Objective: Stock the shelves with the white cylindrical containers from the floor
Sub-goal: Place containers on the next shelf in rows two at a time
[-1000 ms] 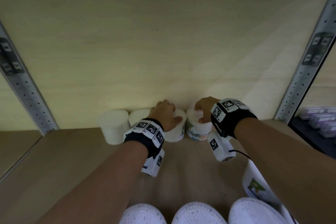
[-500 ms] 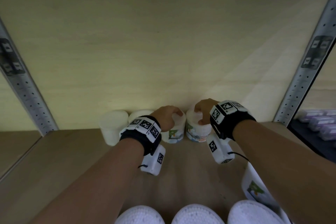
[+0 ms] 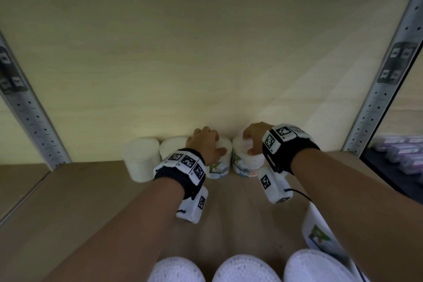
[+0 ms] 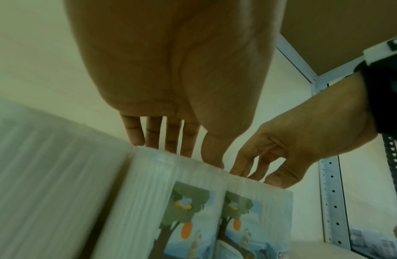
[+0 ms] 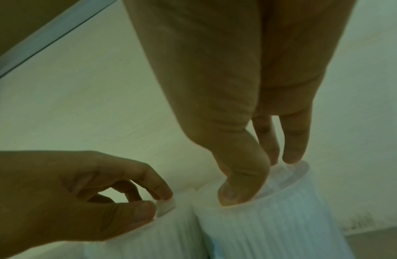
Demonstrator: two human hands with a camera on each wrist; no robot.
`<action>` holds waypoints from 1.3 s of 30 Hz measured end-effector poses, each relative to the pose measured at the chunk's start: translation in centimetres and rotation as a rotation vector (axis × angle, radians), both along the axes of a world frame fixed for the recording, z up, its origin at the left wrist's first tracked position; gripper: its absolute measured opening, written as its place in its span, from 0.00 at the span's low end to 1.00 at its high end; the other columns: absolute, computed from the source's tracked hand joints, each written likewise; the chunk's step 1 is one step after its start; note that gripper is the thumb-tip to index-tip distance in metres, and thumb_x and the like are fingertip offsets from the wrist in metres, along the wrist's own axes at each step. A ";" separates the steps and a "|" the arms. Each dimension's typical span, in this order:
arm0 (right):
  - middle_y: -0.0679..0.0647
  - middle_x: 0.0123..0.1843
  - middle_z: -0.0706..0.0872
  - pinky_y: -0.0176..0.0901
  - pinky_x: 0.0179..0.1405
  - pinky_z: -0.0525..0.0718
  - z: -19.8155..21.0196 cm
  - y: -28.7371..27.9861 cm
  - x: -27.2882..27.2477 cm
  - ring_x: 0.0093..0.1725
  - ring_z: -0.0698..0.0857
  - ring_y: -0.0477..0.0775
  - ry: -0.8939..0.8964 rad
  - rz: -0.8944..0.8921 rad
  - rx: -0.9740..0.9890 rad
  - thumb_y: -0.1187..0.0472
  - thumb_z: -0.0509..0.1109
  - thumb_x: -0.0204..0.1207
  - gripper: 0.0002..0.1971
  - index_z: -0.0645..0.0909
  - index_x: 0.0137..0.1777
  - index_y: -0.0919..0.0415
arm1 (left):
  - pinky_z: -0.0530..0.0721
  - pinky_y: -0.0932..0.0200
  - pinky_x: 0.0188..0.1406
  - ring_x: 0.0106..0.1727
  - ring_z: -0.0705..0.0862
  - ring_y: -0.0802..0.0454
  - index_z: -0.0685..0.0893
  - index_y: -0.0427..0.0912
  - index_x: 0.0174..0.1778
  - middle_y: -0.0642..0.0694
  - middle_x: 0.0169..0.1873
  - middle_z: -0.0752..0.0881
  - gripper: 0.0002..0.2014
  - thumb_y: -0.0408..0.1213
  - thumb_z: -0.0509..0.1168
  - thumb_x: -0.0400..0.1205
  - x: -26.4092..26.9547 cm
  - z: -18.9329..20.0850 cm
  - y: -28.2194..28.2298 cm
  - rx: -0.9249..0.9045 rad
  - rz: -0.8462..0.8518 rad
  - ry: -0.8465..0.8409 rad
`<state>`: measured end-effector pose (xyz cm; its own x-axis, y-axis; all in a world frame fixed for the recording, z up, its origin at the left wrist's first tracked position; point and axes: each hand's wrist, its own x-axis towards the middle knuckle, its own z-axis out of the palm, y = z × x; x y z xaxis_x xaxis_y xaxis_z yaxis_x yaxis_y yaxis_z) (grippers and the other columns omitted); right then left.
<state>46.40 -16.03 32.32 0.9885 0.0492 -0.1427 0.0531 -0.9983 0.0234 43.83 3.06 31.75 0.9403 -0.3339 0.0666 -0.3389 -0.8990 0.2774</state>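
So we're partway through this one. Four white cylindrical containers sit in a row at the back of the shelf [image 3: 68, 201], right against the rear panel, around the middle of the head view. The two on the left side of that row, the far-left container [image 3: 141, 158] and its neighbour [image 3: 172, 146], stand alone with nobody touching them, so we'd call those stocked. The other two we're only now setting down: our left hand [image 3: 203, 144] has its fingers [image 4: 153, 135] curled over the top rim of the third container [image 3: 219, 165], thumb on the near edge, and our right hand [image 3: 254, 137] grips the fourth container [image 3: 246, 162] the same way, thumb and fingers [image 5: 295, 140] pinching its rim from above. Those two stand touching each other.

What's left: three more white tops [image 3: 246, 269] poke in at the bottom edge of the frame, plus one lying tilted at lower right [image 3: 317, 233]. We can't tell from here whether those are on the floor or on the shelf front, but our guess is they're waiting their turn.

Material-wise, the tubs look like translucent plastic with fine vertical ribbing, round and squat, flat tops. A printed label with a tree and an orange fruit wraps the front. The shelf is pale wood-look board, the uprights perforated grey metal [image 3: 377, 98].
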 end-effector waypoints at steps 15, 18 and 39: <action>0.54 0.73 0.77 0.52 0.63 0.84 -0.3 -0.2 0.4 0.66 0.83 0.60 -0.020 0.022 -0.040 0.49 0.76 0.66 0.34 0.73 0.73 0.52 | 0.73 0.43 0.70 0.71 0.70 0.39 0.75 0.39 0.69 0.40 0.68 0.72 0.22 0.47 0.61 0.83 -0.6 0.8 -0.1 -0.048 -0.018 -0.039; 0.56 0.76 0.75 0.48 0.69 0.80 -0.4 -0.3 0.3 0.71 0.79 0.60 -0.005 0.033 -0.033 0.53 0.75 0.72 0.32 0.71 0.76 0.56 | 0.74 0.44 0.68 0.70 0.70 0.40 0.75 0.39 0.68 0.40 0.67 0.73 0.24 0.52 0.62 0.82 -0.7 0.4 -0.5 0.027 0.002 -0.018; 0.53 0.69 0.81 0.55 0.58 0.87 -1.2 -0.6 1.7 0.60 0.85 0.61 0.003 0.031 -0.119 0.43 0.74 0.63 0.35 0.74 0.71 0.49 | 0.74 0.52 0.70 0.71 0.76 0.42 0.78 0.41 0.70 0.41 0.71 0.76 0.23 0.40 0.70 0.79 -0.7 1.7 0.6 -0.052 -0.132 0.095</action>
<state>48.15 -16.64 31.11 0.9863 0.0620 -0.1526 0.0838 -0.9864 0.1411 43.14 3.68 33.43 0.8915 -0.4531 -0.0003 -0.4229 -0.8322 0.3585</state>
